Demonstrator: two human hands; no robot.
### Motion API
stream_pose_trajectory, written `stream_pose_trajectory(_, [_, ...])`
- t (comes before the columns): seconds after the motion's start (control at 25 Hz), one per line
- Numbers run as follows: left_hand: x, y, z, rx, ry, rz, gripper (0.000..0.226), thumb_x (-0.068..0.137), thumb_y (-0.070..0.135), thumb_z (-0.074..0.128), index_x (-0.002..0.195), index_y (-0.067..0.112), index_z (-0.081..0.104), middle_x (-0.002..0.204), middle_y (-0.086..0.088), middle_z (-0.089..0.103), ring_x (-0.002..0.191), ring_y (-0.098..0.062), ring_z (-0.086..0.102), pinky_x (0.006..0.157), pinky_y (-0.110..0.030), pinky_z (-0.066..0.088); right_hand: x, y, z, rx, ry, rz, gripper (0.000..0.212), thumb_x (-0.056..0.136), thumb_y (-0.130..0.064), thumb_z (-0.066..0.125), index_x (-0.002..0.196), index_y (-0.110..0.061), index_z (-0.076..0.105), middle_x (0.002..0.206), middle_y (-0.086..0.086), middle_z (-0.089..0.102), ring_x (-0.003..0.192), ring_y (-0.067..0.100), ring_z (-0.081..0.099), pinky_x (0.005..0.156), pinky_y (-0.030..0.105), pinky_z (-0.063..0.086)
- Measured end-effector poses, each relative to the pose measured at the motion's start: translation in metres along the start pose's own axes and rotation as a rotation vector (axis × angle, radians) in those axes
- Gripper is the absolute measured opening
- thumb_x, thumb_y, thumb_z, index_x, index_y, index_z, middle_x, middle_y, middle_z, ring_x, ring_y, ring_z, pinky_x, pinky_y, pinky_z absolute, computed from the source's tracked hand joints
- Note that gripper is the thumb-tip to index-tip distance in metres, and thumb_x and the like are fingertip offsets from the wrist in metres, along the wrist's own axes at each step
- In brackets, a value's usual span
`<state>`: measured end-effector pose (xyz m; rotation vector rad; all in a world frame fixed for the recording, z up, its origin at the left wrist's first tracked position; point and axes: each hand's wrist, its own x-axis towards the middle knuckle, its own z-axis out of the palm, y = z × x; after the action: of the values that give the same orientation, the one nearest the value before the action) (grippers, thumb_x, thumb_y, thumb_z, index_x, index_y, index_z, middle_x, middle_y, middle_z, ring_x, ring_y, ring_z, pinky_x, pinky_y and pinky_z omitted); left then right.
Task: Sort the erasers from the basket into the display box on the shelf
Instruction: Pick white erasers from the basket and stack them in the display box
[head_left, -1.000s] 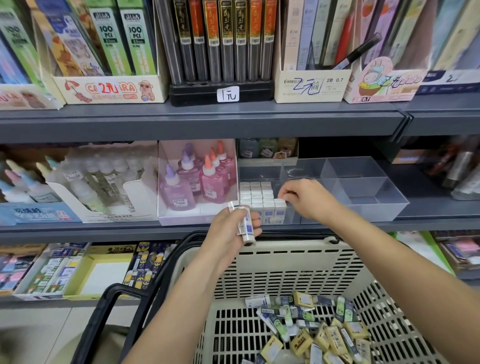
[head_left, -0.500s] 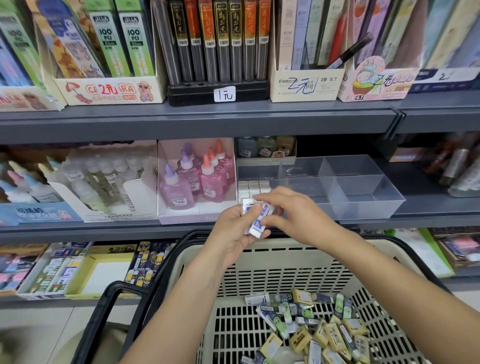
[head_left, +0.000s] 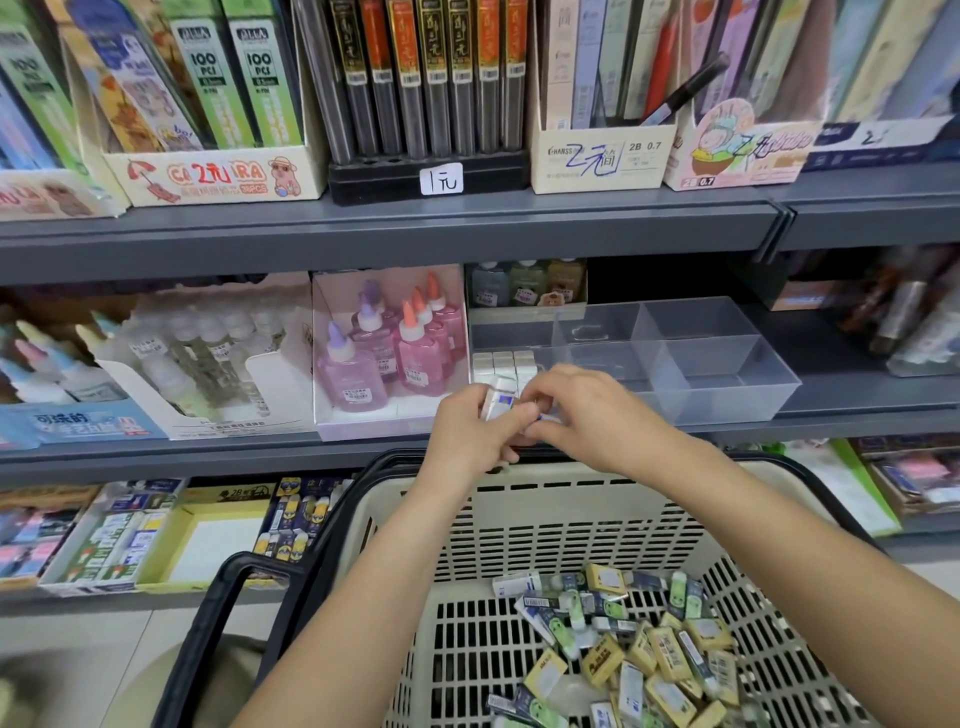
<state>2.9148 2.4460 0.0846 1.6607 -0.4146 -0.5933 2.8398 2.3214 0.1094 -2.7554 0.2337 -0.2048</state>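
White erasers (head_left: 500, 402) gripped in left hand (head_left: 467, 434), right hand (head_left: 592, 415) pinching one, before display box (head_left: 727, 364)

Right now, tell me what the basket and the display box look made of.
Basket: moulded plastic, matte cream, judging by its slotted grid walls; the handle looks like black plastic. Display box: clear hard plastic, likely acrylic, glossy; the shelf shows through its walls and dividers.

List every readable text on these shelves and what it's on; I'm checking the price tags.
"100 PCS": green packs.
"1元": white tag on the black tray.
"HANSS", "2B 0.7": cream box.
"2B 0.7": pink cartoon box.
Wrappers of the erasers in the basket: too small to read.
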Motion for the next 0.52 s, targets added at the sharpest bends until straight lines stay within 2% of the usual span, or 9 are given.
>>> stream_pose_trajectory(0.08, [0.001, 0.002, 0.004, 0.015, -0.023, 0.026, 0.009, 0.089, 0.019, 0.062, 0.085, 0.013, 0.057, 0.077, -0.007, 0.067, 0.076, -0.031, 0.068, 0.064, -0.042, 0.051, 0.001, 0.001, -0.002, 0.03, 0.002, 0.003, 0.03, 0.085, -0.028, 0.063, 0.114, -0.02, 0.059, 0.098, -0.001, 0.057, 0.09, 0.018, 0.053, 0.08, 0.031, 0.042])
stream_pose_trajectory(0.12, [0.001, 0.003, 0.006, -0.038, -0.039, 0.016, 0.011, 0.093, 0.023, 0.056, 0.088, 0.013, 0.057, 0.08, -0.006, 0.069, 0.077, -0.026, 0.069, 0.065, -0.04, 0.052, 0.001, 0.004, -0.005, 0.048, 0.01, 0.008, 0.026, 0.086, -0.027, 0.063, 0.111, -0.021, 0.061, 0.092, -0.002, 0.056, 0.084, 0.017, 0.052, 0.078, 0.03, 0.042])
stream_pose_trajectory(0.24, [0.002, 0.0, 0.006, -0.169, -0.011, -0.049, 0.016, 0.099, 0.026, 0.041, 0.093, 0.015, 0.051, 0.075, -0.001, 0.07, 0.064, -0.017, 0.062, 0.052, -0.027, 0.045, 0.005, 0.023, -0.018, 0.218, 0.116, 0.123, 0.008, 0.085, -0.022, 0.065, 0.091, -0.026, 0.06, 0.083, -0.006, 0.06, 0.076, 0.014, 0.057, 0.075, 0.028, 0.045])
stream_pose_trajectory(0.36, [0.004, -0.003, 0.0, -0.055, 0.061, 0.012, 0.016, 0.098, 0.028, 0.043, 0.089, 0.022, 0.054, 0.071, 0.001, 0.061, 0.053, -0.008, 0.049, 0.041, -0.022, 0.038, 0.022, 0.043, -0.03, 0.241, 0.244, 0.212, 0.01, 0.084, -0.022, 0.066, 0.09, -0.026, 0.06, 0.084, -0.006, 0.064, 0.072, 0.008, 0.059, 0.07, 0.022, 0.043])
stream_pose_trajectory(0.44, [0.005, -0.004, -0.003, 0.009, 0.1, 0.053, 0.016, 0.098, 0.032, 0.041, 0.088, 0.028, 0.053, 0.064, 0.004, 0.051, 0.045, -0.003, 0.04, 0.037, -0.017, 0.031, 0.034, 0.049, -0.03, 0.203, 0.263, 0.226, 0.013, 0.083, -0.026, 0.066, 0.096, -0.024, 0.065, 0.086, -0.005, 0.066, 0.078, 0.012, 0.06, 0.073, 0.023, 0.045])
stream_pose_trajectory(0.52, [0.006, -0.004, -0.003, -0.035, 0.121, 0.007, 0.014, 0.098, 0.025, 0.038, 0.087, 0.025, 0.047, 0.064, 0.003, 0.047, 0.042, -0.003, 0.034, 0.037, -0.015, 0.026, 0.043, 0.052, -0.024, 0.162, 0.219, 0.234, 0.017, 0.084, -0.03, 0.064, 0.1, -0.026, 0.067, 0.091, -0.004, 0.067, 0.09, 0.018, 0.063, 0.084, 0.032, 0.05])
